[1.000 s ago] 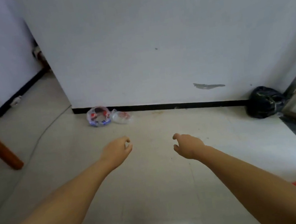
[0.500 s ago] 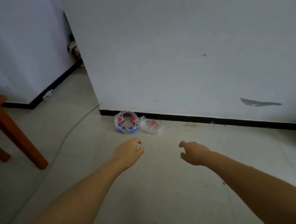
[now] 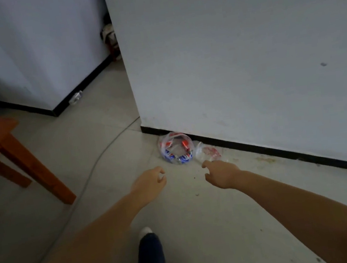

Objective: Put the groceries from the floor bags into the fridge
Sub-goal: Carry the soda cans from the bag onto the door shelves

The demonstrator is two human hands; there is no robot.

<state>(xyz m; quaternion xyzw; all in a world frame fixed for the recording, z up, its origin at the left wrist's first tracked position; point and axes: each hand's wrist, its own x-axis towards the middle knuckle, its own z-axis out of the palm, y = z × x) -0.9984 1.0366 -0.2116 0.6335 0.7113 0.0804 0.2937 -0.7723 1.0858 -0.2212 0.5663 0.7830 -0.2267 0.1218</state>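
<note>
Bare floor (image 3: 92, 124) lies open ahead of you, bounded by the wooden table leg (image 3: 38, 171) at left, a white cable (image 3: 97, 161) trailing across, and the wall's black skirting (image 3: 281, 152) far right. Both hands hover empty, fingers loosely curled: left hand (image 3: 150, 184), right hand (image 3: 221, 172). Two clear bags sit against the skirting, the can bag (image 3: 176, 148) just beyond and between your hands, the small bag (image 3: 208, 153) just past your right fingertips, not touching.

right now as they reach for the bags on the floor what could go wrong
The clear bag of cans looks loose and open, so cans might spill if it is lifted by one side. The cable on the floor runs near the foot, a possible trip. Both hands hold nothing.
</note>
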